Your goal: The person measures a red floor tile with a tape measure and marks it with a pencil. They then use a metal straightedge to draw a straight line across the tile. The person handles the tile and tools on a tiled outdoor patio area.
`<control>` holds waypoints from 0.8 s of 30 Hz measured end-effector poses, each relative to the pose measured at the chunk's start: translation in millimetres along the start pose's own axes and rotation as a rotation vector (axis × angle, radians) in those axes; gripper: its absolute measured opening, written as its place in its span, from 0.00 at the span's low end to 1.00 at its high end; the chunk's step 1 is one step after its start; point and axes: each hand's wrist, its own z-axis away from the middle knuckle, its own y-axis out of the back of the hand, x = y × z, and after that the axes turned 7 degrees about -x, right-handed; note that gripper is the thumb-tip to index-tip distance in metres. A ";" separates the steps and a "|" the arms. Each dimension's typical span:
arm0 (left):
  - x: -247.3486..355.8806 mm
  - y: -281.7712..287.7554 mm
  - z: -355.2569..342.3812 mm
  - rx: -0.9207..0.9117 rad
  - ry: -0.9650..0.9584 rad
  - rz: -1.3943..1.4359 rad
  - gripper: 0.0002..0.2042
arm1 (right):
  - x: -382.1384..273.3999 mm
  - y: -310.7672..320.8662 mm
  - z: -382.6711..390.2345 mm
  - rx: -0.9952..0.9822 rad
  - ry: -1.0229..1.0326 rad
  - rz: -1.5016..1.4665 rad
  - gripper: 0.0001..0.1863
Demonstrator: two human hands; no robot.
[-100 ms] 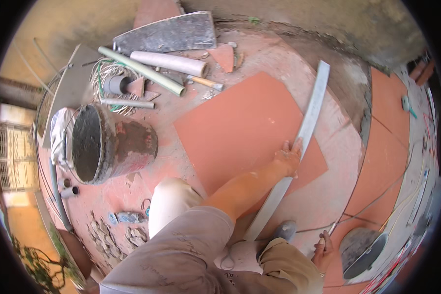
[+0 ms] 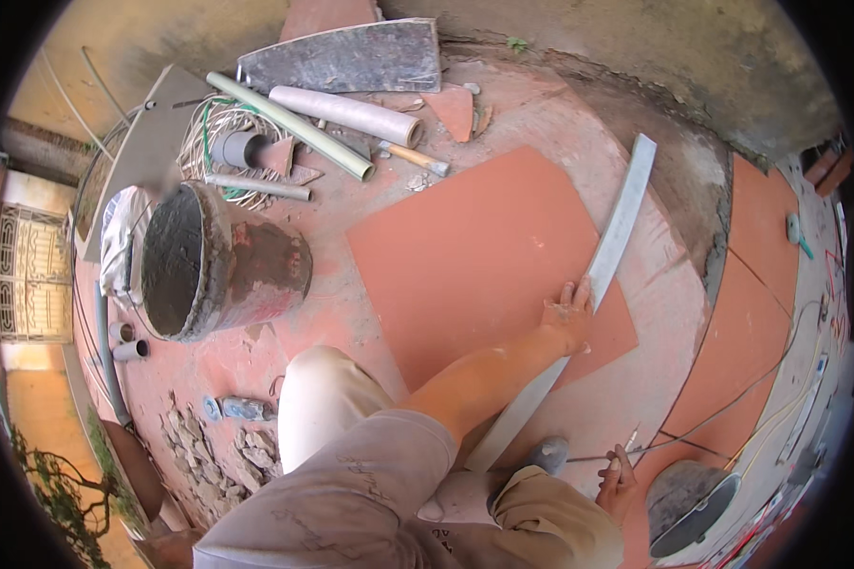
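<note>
A large terracotta-red tile [image 2: 465,256] lies flat on the pinkish floor, one corner cut off. Across its right part runs a long pale metal straightedge [image 2: 621,209], reaching past the tile at both ends. My left hand [image 2: 567,321] holds the straightedge down against the tile, arm stretched forward, fingers over its left edge. Lower right, near my shoe [image 2: 547,455], my right hand [image 2: 617,486] is closed on a thin pencil-like stick [image 2: 632,436] pointing up; its exact kind is too small to tell.
A mortar-coated bucket [image 2: 256,266] lies tipped at left. Behind it are a pale green pipe [image 2: 294,128], a white roll [image 2: 346,114], a brush [image 2: 416,158] and coiled cable. Rubble [image 2: 199,460] and a blue-grey tool [image 2: 240,409] lie lower left. Another bucket [image 2: 693,503] sits lower right.
The view has shifted slightly. My right hand has moved a little leftward in the picture with the stick; my left hand stays on the straightedge.
</note>
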 end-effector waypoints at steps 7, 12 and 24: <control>15.4 -28.8 -27.2 0.233 0.245 0.340 0.38 | -57.0 -32.9 -124.4 -0.091 0.253 -0.061 0.16; -0.2 4.1 -6.1 0.284 0.239 0.451 0.41 | -80.0 -27.5 -162.7 -0.074 0.311 -0.172 0.21; -82.9 158.9 143.1 0.785 0.112 1.058 0.36 | -90.2 -16.5 -192.5 -0.439 0.263 -0.020 0.19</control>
